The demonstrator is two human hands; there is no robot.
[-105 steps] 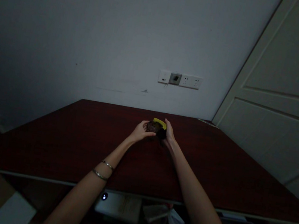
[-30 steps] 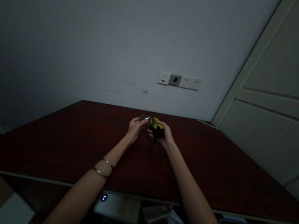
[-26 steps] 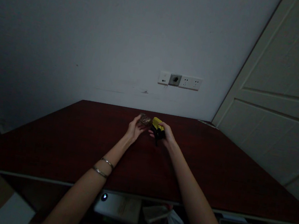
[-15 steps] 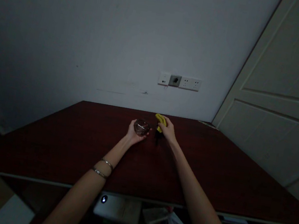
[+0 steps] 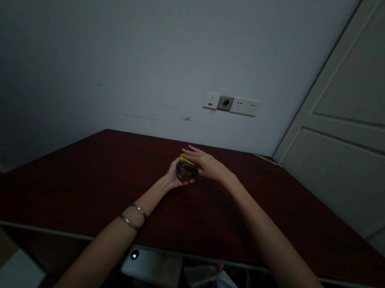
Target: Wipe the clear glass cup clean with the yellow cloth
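My left hand (image 5: pixel 174 176) cups a small clear glass bowl (image 5: pixel 186 172) on the dark red table (image 5: pixel 98 182), fingers wrapped round its left side. My right hand (image 5: pixel 206 163) lies across the top of the bowl, fingers stretched to the left, pressing a yellow and black object (image 5: pixel 186 160) onto it. Only a sliver of yellow shows under the fingers. The room is dim.
A strip of wall sockets (image 5: pixel 231 104) sits on the white wall behind the table. A white panelled door (image 5: pixel 366 128) stands at the right. Below the table's near edge are a white device with a lit dot (image 5: pixel 151 265) and some wrappers (image 5: pixel 215 279).
The left hand drew the glass bowl away from the yellow object and set it on the table. The right hand then swung left and brought the yellow object down onto the bowl.
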